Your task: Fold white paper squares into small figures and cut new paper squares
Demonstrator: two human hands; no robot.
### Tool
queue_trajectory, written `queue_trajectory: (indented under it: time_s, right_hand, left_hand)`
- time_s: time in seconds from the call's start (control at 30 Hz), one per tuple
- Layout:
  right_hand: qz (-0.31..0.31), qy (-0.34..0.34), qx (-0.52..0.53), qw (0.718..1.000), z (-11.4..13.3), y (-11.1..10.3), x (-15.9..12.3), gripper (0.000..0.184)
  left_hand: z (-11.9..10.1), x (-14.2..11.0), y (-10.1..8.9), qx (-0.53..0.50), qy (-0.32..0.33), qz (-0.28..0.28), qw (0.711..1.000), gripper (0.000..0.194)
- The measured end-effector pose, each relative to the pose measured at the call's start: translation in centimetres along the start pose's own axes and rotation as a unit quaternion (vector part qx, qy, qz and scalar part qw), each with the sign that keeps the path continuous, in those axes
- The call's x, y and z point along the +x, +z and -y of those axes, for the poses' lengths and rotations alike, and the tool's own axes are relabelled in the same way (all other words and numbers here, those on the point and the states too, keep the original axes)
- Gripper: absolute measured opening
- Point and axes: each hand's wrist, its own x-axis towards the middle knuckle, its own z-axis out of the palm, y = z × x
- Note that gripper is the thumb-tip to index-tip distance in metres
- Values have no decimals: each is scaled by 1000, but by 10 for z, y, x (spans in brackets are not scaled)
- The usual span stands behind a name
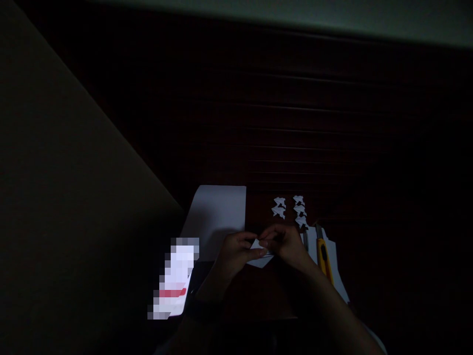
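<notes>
Both hands meet over a small piece of folded white paper (pixel 260 260) near the front of the dark wooden table. My left hand (pixel 233 251) pinches its left side between thumb and fingers. From the other side, my right hand (pixel 285 244) grips the top edge, thumb and forefinger close to the left fingertips. The paper has a pointed tip at the top and another below; its finer creases are hard to see in the dim light. Beyond the hands lie several small folded white paper figures (pixel 280 212), grouped in two columns.
Large white paper sheets (pixel 218 212) lie behind my left hand. A lit phone (pixel 177 281), its screen blurred, is at the left. To the right, a yellow utility knife (pixel 325 259) rests on white paper pieces (pixel 338 271). A pale panel (pixel 74 197) rises at the left.
</notes>
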Motion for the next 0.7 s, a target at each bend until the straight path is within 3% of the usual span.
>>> queue_trajectory:
  time_s: [0.2, 0.33, 0.53, 0.7]
  right_hand:
    - [5, -11, -7, 1000, 0, -1, 0, 12]
    - [-3, -27, -34, 999, -1, -2, 2, 11]
    - [2, -32, -44, 999, -1, -2, 2, 12]
    - [7, -29, -47, 998, 1, -3, 1, 12]
  left_hand:
    - [-4, -2, -3, 4, 21, 13, 1000, 34]
    - [-8, -3, -12, 57, 51, 31, 997, 20]
    - [-10, -4, -6, 166, 149, -30, 974, 27]
    - [-11, -5, -2, 184, 170, -25, 968, 26]
